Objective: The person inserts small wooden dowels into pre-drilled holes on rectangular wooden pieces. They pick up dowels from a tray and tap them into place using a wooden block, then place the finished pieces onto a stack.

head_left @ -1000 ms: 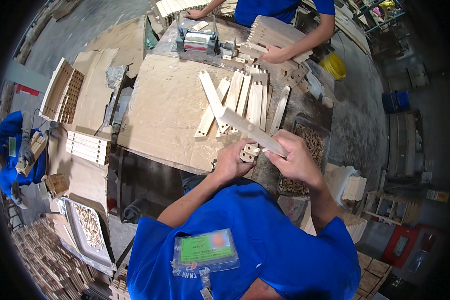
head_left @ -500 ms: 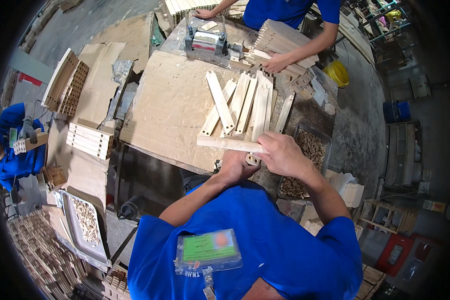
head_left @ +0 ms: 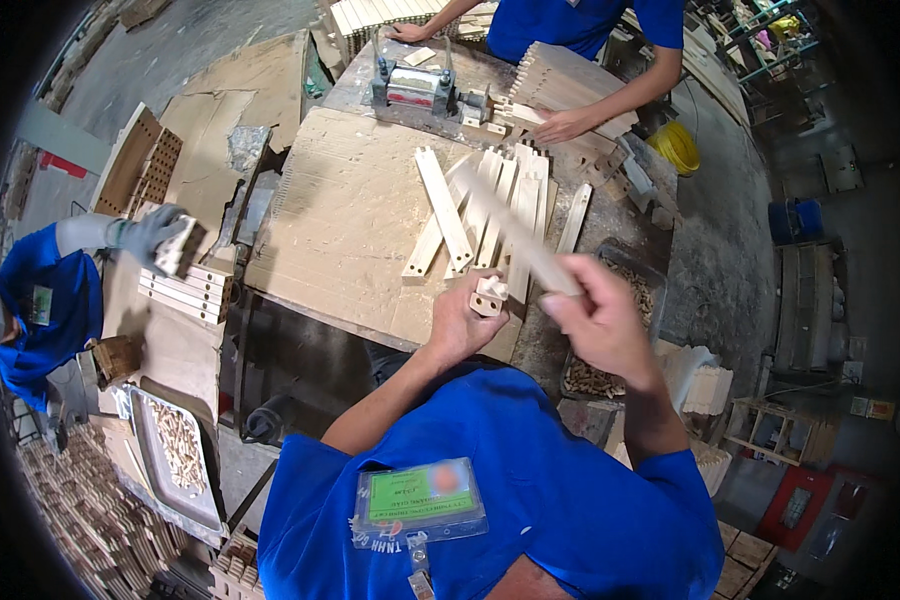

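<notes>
My left hand (head_left: 457,325) is closed around a wooden piece (head_left: 489,299) at the front of the table, its end with dark holes facing me. Small pale pegs seem to show at its top. In my right hand (head_left: 605,318), just to the right, a long wooden stick (head_left: 520,232) is gripped at its near end. The stick slants up and to the left, smeared by motion. Beyond both hands, several pale wooden slats (head_left: 445,207) with notched ends and holes lie on the cardboard-covered table (head_left: 330,200).
Trays of wooden dowels stand at my right (head_left: 592,376) and lower left (head_left: 210,485). Across the table, a co-worker's hand (head_left: 567,124) rests on wooden parts beside a clamp-like metal device (head_left: 410,85). At left, another person's gloved hand (head_left: 155,238) holds a drilled block over stacked pieces (head_left: 185,292).
My right hand has swung the stick up from lying across above my left hand to a steep slant. My left hand has risen slightly. The left co-worker's block has moved toward the stack.
</notes>
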A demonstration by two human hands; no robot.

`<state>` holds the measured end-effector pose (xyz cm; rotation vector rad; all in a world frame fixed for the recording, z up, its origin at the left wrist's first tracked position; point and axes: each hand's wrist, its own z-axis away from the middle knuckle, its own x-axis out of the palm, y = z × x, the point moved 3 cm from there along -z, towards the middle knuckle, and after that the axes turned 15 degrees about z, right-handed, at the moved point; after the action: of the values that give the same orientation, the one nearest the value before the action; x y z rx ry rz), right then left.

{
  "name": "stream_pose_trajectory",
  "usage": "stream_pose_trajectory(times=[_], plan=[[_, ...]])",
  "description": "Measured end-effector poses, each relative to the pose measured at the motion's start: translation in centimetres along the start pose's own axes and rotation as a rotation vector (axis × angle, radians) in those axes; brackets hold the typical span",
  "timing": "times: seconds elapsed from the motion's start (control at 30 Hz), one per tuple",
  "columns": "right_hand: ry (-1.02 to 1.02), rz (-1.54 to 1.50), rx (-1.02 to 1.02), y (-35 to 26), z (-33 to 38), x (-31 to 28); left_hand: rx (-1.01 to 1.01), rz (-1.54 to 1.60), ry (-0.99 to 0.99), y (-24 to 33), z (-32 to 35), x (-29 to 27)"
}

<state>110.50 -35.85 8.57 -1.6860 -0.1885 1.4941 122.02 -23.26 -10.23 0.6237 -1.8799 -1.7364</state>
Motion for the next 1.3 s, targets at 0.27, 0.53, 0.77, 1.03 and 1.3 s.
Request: stream_pose_trajectory(times=[0.27, 0.53, 0.77, 1.03, 1.3], plan=[[0.243, 0.271, -0.128, 3.5, 4.7, 4.5, 0.008, 0.04, 0.012, -0.1, -0.3, 0.1], [0.549, 0.002, -0.079, 2.5, 7.4, 5.1, -0.011, 0.044, -0.043, 0.6, 0.1, -0.1], [0.42, -0.1, 0.207, 3.1, 8.6, 4.8, 0.162, -0.049, -0.177, -0.6, -1.1, 1.1], [0.839, -0.07, 0.56, 11.1, 11.2, 10.2, 0.128, -0.038, -0.575, 1.1, -0.4, 6.4], [0.81, -0.145, 0.923, 13.7, 19.1, 15.8, 0.336, -0.081, -0.96, 2.4, 0.6, 8.9]])
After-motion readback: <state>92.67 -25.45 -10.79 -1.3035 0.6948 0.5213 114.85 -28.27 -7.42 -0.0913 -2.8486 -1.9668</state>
